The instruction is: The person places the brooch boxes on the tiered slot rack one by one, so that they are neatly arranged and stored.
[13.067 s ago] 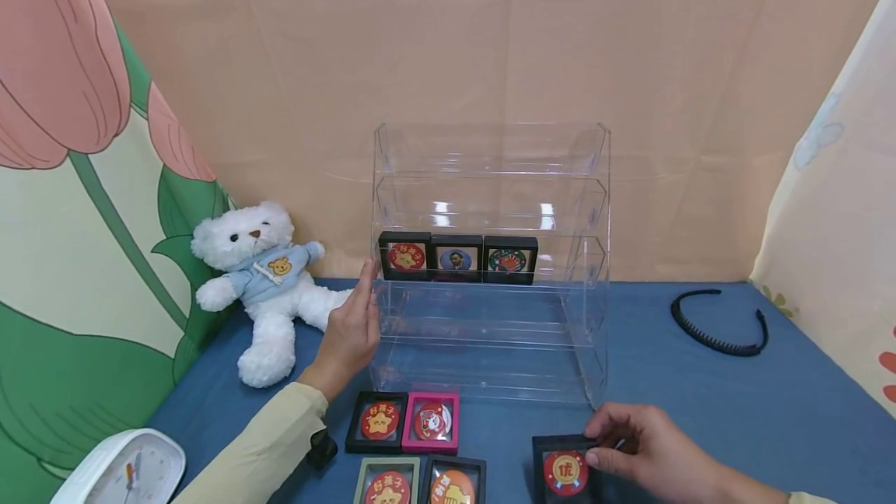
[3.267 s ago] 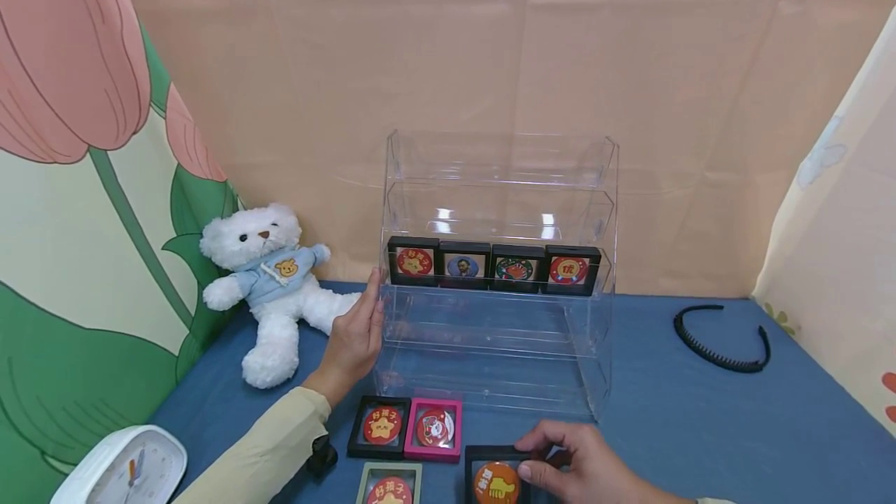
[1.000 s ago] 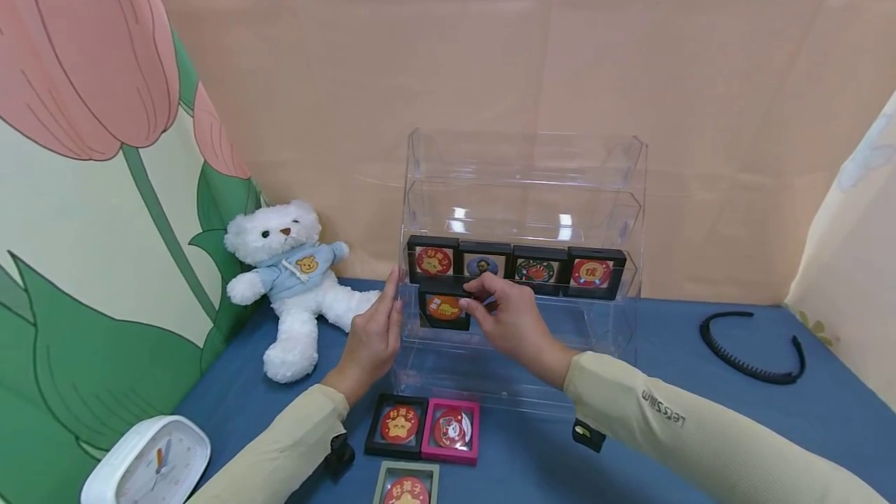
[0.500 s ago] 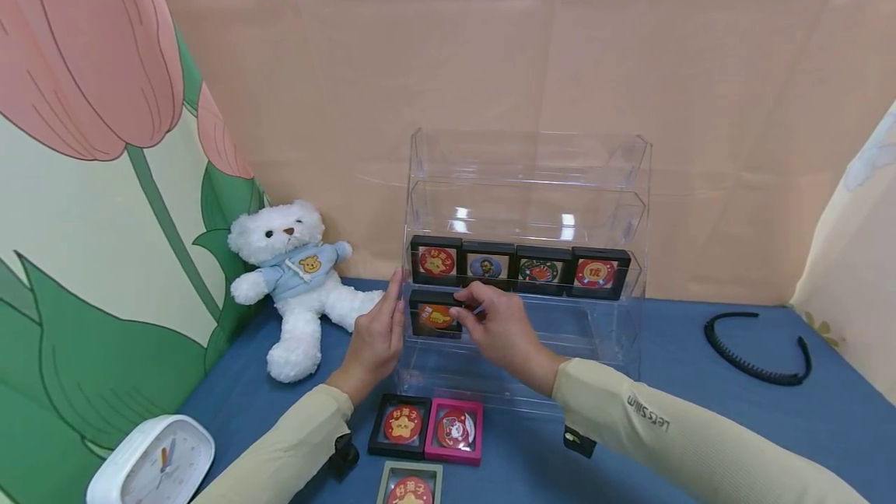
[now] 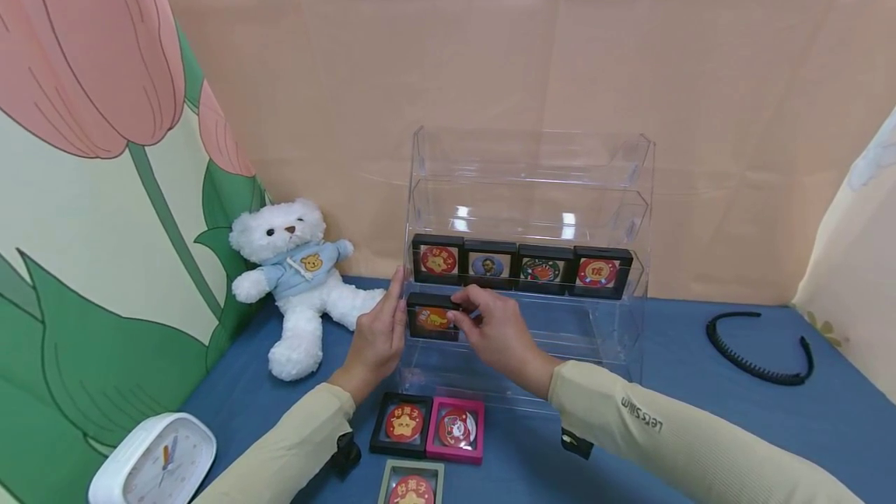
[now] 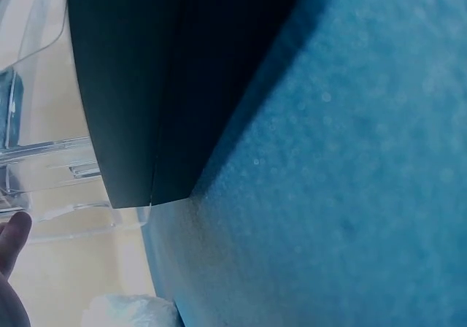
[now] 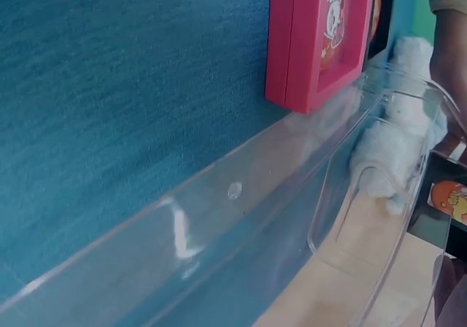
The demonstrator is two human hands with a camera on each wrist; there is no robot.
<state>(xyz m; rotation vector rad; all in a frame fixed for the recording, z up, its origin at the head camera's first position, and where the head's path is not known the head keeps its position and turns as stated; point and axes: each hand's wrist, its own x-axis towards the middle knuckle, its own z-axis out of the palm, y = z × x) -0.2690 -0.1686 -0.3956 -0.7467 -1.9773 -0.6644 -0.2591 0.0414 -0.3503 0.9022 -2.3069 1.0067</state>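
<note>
Surface: I find a blue tabletop (image 5: pixel 672 341) running back to a tan wall (image 5: pixel 532 45), which shows vertical and horizontal creases. On the left stands a panel (image 5: pixel 91 53) printed with pink tulips and green leaves; on the right, a pale panel (image 5: pixel 850 271) bears faint blue and green prints.

On the surface, far left, a white teddy bear (image 5: pixel 297 274) in a blue hoodie sits leaning back. A white clock (image 5: pixel 155 459) stands near left, its dial tilted upward. Far right lies a black headband (image 5: pixel 749 369), well apart from everything else.

At centre stands a clear tiered rack (image 5: pixel 535 180) (two bright reflections noted on it). One tier carries a row of four black frames (image 5: pixel 521 264), set side by side. My left hand (image 5: pixel 376 339) lies along the rack's left side, fingers straight, gripping nothing. My right hand (image 5: pixel 498 331) pinches, between thumb and fingers, the right edge of a black frame with an orange badge (image 5: pixel 430 319), at the left end of the tier below that row; whether its base bears on the tier I cannot tell.

Nearer on the blue surface, a black frame with a red badge (image 5: pixel 402 425) touches a pink frame (image 5: pixel 456 429). A grey-green frame (image 5: pixel 411 484) lies nearest, partly out of view.
</note>
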